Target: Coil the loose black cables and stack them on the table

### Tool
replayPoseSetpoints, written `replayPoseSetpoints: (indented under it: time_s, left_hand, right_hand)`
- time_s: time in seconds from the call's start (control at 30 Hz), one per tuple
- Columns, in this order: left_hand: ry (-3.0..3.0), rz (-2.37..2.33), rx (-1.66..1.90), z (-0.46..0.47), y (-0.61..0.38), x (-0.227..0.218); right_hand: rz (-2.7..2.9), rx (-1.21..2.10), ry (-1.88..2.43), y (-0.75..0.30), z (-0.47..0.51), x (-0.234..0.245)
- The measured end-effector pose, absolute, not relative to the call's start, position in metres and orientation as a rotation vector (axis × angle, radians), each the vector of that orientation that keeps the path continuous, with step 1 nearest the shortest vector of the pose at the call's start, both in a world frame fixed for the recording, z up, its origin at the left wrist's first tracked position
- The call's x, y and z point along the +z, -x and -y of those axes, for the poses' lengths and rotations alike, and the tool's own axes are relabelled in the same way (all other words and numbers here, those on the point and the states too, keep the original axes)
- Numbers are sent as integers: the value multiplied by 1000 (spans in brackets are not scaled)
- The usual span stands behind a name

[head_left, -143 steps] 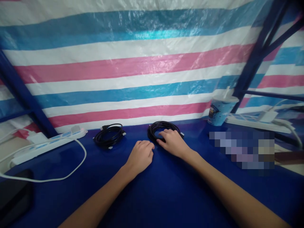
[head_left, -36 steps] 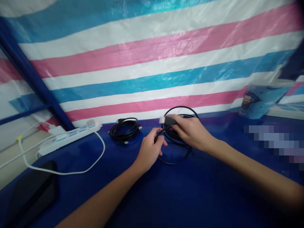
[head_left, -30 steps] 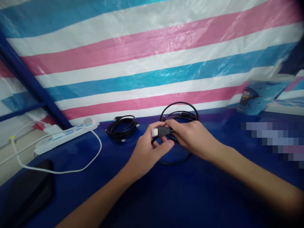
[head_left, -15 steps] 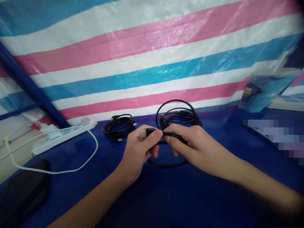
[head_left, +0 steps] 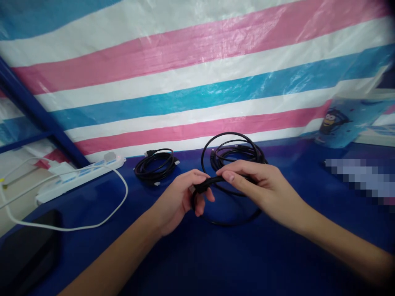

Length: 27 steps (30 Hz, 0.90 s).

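Between my hands is a black cable (head_left: pixel 215 180) with a dark plug end. My left hand (head_left: pixel 182 197) is closed around the plug, its metal tip mostly hidden by the fingers. My right hand (head_left: pixel 257 183) pinches the cable a little to the right of the plug. A loop of the same cable hangs below and between the hands, close over the blue table. Just behind my right hand lies a coil of black cable (head_left: pixel 234 152); whether it joins the held one I cannot tell. A smaller coiled black cable (head_left: pixel 157 166) with silver plugs rests left of my hands.
A white power strip (head_left: pixel 80 179) with a plugged-in charger and white cord (head_left: pixel 123 201) lies at left, near a dark flat object (head_left: pixel 31 246). A blue cup (head_left: pixel 345 123) stands at the back right, beyond a blurred-out item (head_left: pixel 361 176). Striped sheeting (head_left: pixel 197 94) hangs behind the table.
The plug has turned in my left hand, its silver tip now mostly covered. My right hand has slid slightly right along the cable, and the loop below has widened.
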<state>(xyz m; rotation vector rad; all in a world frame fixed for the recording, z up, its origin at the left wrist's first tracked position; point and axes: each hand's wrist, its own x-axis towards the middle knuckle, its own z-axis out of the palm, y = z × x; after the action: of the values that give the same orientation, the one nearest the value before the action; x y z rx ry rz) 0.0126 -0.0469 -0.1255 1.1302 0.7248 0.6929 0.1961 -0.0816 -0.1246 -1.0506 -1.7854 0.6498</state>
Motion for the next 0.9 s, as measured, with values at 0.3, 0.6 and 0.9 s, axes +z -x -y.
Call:
replayPoseSetpoints:
  time_s: [0.3, 0.6, 0.9]
  left_hand:
    - [-1444, -697, 502, 58, -12, -128]
    - [-1214, -585, 638, 62, -18, -139]
    - [-1204, -353, 283, 63, -11, -138]
  right_hand:
    - [1925, 560, 1057, -191, 88, -121]
    - [1663, 763, 1088, -191, 80, -128]
    - [1728, 710, 1091, -197, 82, -121]
